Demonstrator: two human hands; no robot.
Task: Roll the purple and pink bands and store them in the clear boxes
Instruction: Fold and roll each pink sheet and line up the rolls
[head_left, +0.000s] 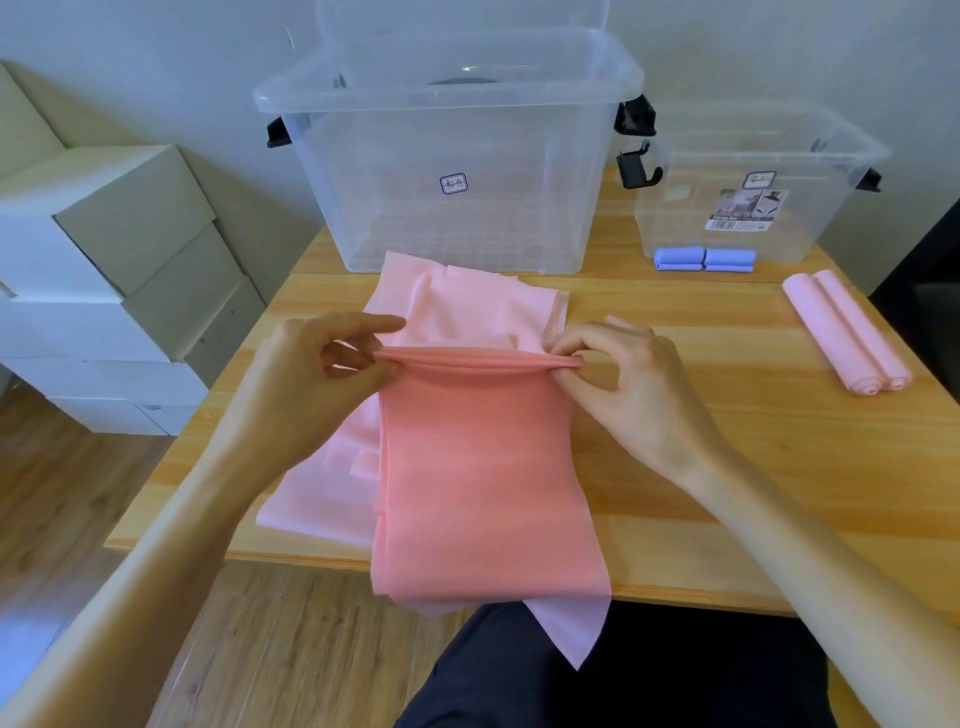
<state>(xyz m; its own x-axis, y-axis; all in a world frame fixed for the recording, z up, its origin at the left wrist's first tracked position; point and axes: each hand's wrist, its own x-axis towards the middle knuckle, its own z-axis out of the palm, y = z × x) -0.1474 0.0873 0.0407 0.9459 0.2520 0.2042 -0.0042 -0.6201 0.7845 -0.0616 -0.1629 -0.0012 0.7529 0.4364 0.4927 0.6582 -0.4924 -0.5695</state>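
So my left hand (332, 374) and right hand (618, 374) each had a pinching grip on the far edge of the pink band (478, 467), starting the roll tight. It lay flat on the surface (753, 467), draped toward my lap so it fed evenly.

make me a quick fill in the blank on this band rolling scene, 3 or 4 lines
1. Both hands, left hand and right hand, pinch the rolled far edge of the salmon-pink flat band, one at each ____.
2. The two rolled purple bands lie in front of the ____ clear plastic box.
3. The two rolled light pink bands lie on the wooden table, on the person's ____ side.
4. The large clear plastic box has no ____ on it.

Missing words: end; smaller; right; lid
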